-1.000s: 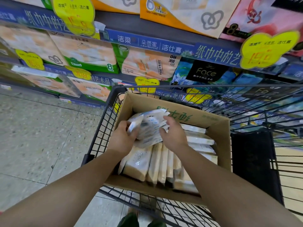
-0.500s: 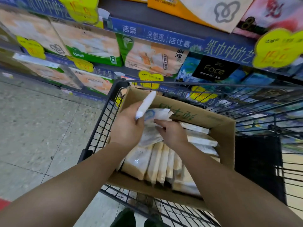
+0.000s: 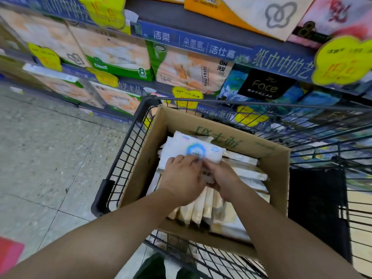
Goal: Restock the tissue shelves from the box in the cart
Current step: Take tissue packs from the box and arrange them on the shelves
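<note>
An open cardboard box [image 3: 267,174] sits in a black wire cart [image 3: 128,156], packed with several upright white tissue packs [image 3: 203,210]. On top of them lies a flat stack of white tissue packs [image 3: 193,147] with a blue round logo. My left hand [image 3: 182,178] lies palm down on the near edge of that stack, fingers curled over it. My right hand [image 3: 223,178] holds the stack's near right side from beside and below. The tissue shelves [image 3: 193,45] stand just beyond the cart.
The shelves hold large tissue bundles, among them a green one [image 3: 118,59] and a black Face pack [image 3: 263,87], with yellow price tags [image 3: 344,61] hanging off the blue rails. Speckled tile floor [image 3: 44,158] lies to the left. My shoes [image 3: 161,266] show under the cart.
The loose packs I held up, one standing on end in my left hand, now lie flat as a stack on the box's contents. Both hands have come down onto it.
</note>
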`<control>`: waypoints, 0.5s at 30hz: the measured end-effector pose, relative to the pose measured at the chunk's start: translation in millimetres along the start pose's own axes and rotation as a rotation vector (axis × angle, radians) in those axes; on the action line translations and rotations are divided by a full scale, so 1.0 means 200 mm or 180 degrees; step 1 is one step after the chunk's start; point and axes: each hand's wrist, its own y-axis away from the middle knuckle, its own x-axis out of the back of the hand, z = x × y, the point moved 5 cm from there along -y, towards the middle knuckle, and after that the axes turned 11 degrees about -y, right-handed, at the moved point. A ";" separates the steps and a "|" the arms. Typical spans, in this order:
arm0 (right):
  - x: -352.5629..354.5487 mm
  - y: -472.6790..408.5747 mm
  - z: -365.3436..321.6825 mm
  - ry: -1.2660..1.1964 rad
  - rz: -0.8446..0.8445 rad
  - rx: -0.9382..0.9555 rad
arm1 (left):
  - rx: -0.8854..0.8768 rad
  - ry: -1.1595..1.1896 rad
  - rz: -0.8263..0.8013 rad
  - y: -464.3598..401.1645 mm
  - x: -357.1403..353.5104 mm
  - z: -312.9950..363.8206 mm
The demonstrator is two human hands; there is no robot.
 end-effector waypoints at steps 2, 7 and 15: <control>0.02 0.04 0.00 -0.0098 -0.0045 -0.0031 | 0.0643 0.1144 0.0163 0.01 0.05 -0.10; 0.01 0.21 -0.09 0.0029 -0.0505 0.0116 | 0.2397 0.3685 -0.0492 0.11 -0.02 -0.34; -0.25 0.58 -0.54 0.0335 -0.1040 0.0607 | 0.1913 0.4739 -0.0429 0.30 0.45 -0.45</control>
